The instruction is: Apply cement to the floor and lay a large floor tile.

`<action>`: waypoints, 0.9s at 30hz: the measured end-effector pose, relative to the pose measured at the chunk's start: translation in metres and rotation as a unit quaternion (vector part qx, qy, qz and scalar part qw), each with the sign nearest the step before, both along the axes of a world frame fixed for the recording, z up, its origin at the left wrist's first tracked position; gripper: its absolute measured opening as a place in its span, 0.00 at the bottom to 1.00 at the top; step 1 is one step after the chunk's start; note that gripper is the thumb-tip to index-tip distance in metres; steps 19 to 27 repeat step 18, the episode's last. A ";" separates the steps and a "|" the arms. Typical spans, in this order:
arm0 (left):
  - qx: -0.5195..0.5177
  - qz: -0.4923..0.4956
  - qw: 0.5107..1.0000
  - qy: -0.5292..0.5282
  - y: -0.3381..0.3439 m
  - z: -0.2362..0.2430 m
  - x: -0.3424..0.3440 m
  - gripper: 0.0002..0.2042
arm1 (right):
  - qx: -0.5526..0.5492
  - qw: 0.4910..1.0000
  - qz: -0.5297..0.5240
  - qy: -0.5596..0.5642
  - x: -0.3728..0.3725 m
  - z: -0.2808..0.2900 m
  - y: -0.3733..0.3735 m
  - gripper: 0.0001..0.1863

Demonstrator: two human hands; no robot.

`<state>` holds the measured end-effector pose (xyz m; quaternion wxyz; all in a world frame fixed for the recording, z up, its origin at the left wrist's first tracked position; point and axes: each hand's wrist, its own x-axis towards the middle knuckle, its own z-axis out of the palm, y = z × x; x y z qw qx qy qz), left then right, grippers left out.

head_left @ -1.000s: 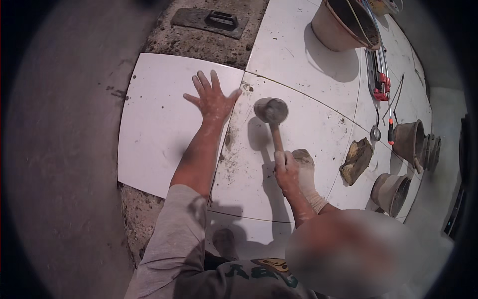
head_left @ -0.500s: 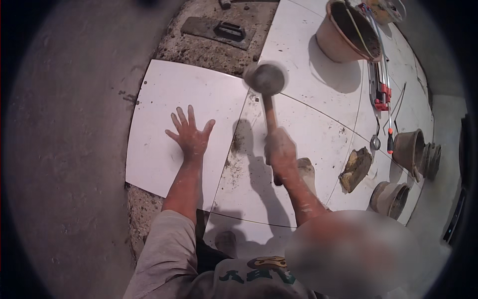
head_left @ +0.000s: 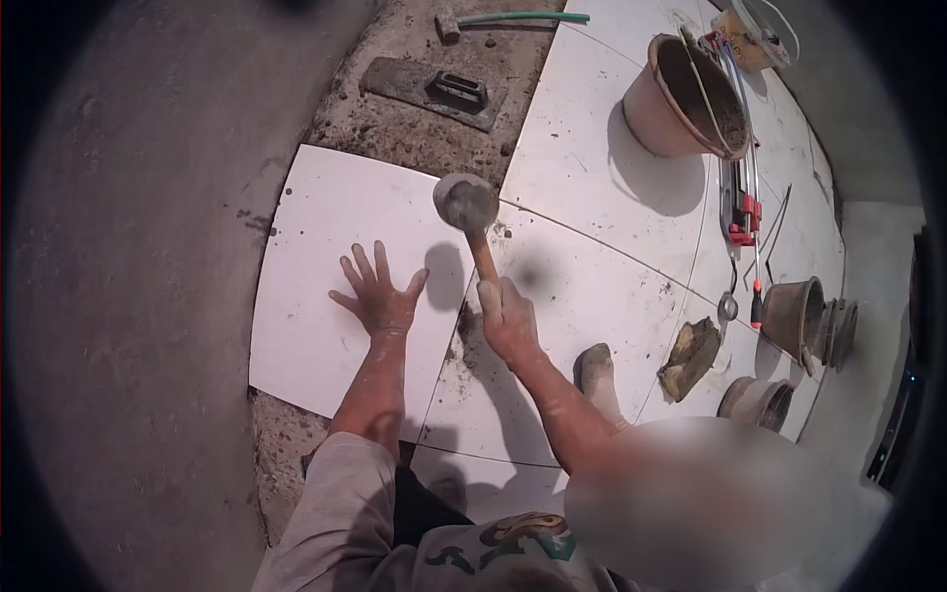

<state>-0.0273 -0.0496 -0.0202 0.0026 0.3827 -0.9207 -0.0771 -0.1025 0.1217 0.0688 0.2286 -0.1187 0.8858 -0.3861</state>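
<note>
My left hand [head_left: 380, 294] lies flat with fingers spread on a white floor tile [head_left: 316, 345] beside the grey wall. In my right hand [head_left: 509, 318] is the wooden handle of a mallet [head_left: 467, 202] with a round dark head. The head hangs over the tile's far right corner, its shadow falling on the tile nearer to me, so it looks raised off the surface. Rough mortar [head_left: 414, 128] borders the far edge of this tile. More white tiles [head_left: 572, 257], with dark smears and crumbs along the joint, lie to its right.
A flat float [head_left: 434, 91] and a green-handled hammer [head_left: 518, 18] lie on the far mortar. To the right are a large bucket [head_left: 656, 109], a red tile cutter [head_left: 742, 222], a crumpled yellowish sponge or rag [head_left: 689, 357] and smaller buckets [head_left: 789, 311]. The wall [head_left: 158, 296] bounds the left.
My right hand has swung the mallet left and nearer, from the right-hand tiles to over the left tile's corner. My left hand stays spread on the tile. The whole view has shifted slightly.
</note>
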 end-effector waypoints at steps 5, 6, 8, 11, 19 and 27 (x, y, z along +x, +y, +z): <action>-0.006 0.001 1.000 -0.007 0.004 -0.001 0.008 0.44 | -0.115 0.993 0.027 -0.021 0.017 0.052 0.001 0.21; 0.003 0.000 1.000 -0.027 0.003 -0.003 0.007 0.43 | -0.160 0.986 0.044 -0.003 0.019 0.055 0.004 0.17; 0.001 -0.009 0.999 -0.052 0.004 -0.010 0.011 0.41 | -0.149 0.978 0.106 0.096 0.018 0.040 0.009 0.16; -0.038 -0.034 0.998 -0.048 0.001 -0.015 0.013 0.36 | -0.122 0.978 0.127 0.116 0.026 0.002 0.012 0.11; -0.024 0.000 0.998 -0.053 0.002 -0.012 0.008 0.35 | 0.110 0.956 0.233 0.142 0.026 -0.044 0.019 0.20; -0.024 0.000 0.998 -0.053 0.002 -0.012 0.008 0.35 | 0.110 0.956 0.233 0.142 0.026 -0.044 0.019 0.20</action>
